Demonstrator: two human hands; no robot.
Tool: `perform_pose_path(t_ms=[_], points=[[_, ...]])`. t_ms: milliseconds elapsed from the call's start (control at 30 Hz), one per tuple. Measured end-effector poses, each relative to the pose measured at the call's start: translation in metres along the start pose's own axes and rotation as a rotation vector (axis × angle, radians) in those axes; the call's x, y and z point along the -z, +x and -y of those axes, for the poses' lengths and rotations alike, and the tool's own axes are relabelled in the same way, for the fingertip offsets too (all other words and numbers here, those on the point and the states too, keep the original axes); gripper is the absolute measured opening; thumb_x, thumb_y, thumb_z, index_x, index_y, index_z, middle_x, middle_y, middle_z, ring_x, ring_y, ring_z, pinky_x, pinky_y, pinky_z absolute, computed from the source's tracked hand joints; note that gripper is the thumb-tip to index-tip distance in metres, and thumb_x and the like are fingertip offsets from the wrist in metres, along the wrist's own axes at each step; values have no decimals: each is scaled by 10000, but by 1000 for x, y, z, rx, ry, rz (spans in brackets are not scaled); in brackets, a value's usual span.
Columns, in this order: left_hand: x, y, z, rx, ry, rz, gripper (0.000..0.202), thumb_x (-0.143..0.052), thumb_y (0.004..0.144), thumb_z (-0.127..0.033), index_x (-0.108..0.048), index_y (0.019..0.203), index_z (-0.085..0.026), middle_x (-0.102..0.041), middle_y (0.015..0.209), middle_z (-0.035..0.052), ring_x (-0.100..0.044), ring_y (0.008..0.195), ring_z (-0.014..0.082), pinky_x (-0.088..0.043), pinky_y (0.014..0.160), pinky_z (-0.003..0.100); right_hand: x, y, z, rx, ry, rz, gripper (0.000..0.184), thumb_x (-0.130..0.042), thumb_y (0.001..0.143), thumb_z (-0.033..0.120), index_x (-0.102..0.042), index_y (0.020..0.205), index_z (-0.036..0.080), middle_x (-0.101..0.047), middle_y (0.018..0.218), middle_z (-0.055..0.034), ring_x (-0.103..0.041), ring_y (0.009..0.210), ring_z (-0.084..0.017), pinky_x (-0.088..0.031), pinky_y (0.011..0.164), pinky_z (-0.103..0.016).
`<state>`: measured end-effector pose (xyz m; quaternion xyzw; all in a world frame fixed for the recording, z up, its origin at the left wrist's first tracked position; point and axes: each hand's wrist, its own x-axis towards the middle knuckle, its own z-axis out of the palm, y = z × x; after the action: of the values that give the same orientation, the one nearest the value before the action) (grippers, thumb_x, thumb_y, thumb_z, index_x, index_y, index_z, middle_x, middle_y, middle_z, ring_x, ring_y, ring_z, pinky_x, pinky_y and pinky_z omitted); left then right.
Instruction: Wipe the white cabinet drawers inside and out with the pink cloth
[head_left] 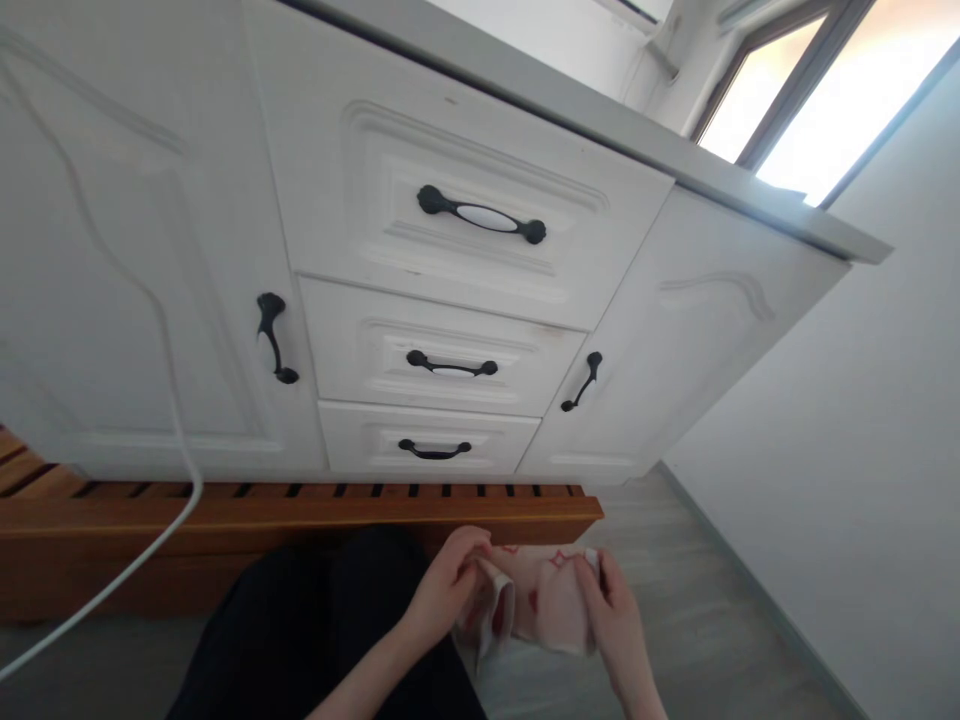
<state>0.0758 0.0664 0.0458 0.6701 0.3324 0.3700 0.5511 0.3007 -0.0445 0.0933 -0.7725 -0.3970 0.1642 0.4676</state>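
Note:
A pale pink cloth (pixel 551 605) with red markings is stretched between my two hands, low in the view beside my knees. My left hand (pixel 450 580) pinches its left end, where the fabric folds over and hangs down. Closed on the right end is my right hand (pixel 613 600), with a small white edge showing at the fingertips. Part of the cloth is hidden behind the fingers, and I cannot tell what kind of cloth item it is.
A white cabinet (pixel 480 310) with dark-handled drawers and doors stands ahead. Along its base runs a slatted wooden bench (pixel 300 515). A white cable (pixel 161 535) hangs down at the left. Grey floor (pixel 697 600) and a white wall (pixel 847 400) lie to the right.

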Motion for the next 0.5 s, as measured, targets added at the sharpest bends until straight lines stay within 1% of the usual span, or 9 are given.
perform_pose_path(t_ms=[67, 167, 267, 367, 400, 500], points=[[5, 3, -5, -52, 49, 50, 265, -412, 765, -103, -637, 850, -213, -611, 1167, 73, -560, 1169, 205, -398, 1066, 385, 1, 4, 0, 16, 20, 71, 406, -597, 778, 617, -557, 748, 214, -549, 644, 27, -549, 657, -186, -460, 635, -293], [11, 6, -10, -62, 117, 161, 335, -400, 751, -76, -667, 885, -228, -609, 1162, 52, -573, 1126, 179, -408, 1033, 343, 1, 9, -1, 21, 90, 122, 356, -635, 777, 560, -573, 831, 214, -609, 725, 5, -580, 725, -203, -474, 685, -308], [13, 7, -14, -65, 170, 254, 355, -411, 738, -60, -680, 885, -239, -625, 1097, 33, -593, 1051, 166, -429, 981, 317, 1, 14, 0, 19, 164, 145, 326, -652, 781, 500, -596, 920, 211, -665, 819, -24, -624, 812, -224, -494, 760, -332], [13, 8, -18, -91, 234, 271, 334, -437, 755, -67, -673, 918, -238, -627, 1078, 31, -588, 1037, 170, -431, 969, 315, 5, 18, 7, 19, 202, 160, 428, -668, 771, 480, -636, 1095, 201, -712, 995, -69, -647, 945, -251, -498, 854, -360], [13, 7, -19, -97, 256, 277, 323, -446, 756, -68, -670, 916, -236, -628, 1080, 32, -586, 1040, 173, -431, 968, 318, 6, 19, 9, 18, 196, 160, 447, -669, 771, 492, -654, 1110, 200, -719, 1030, -79, -648, 974, -260, -494, 878, -366], [13, 7, -18, -89, 281, 289, 300, -448, 739, -53, -669, 843, -226, -639, 1063, 35, -588, 1021, 180, -434, 954, 327, 11, 21, 17, 2, 151, 139, 442, -641, 787, 567, -722, 1013, 195, -740, 1028, -92, -652, 994, -287, -487, 905, -380]])
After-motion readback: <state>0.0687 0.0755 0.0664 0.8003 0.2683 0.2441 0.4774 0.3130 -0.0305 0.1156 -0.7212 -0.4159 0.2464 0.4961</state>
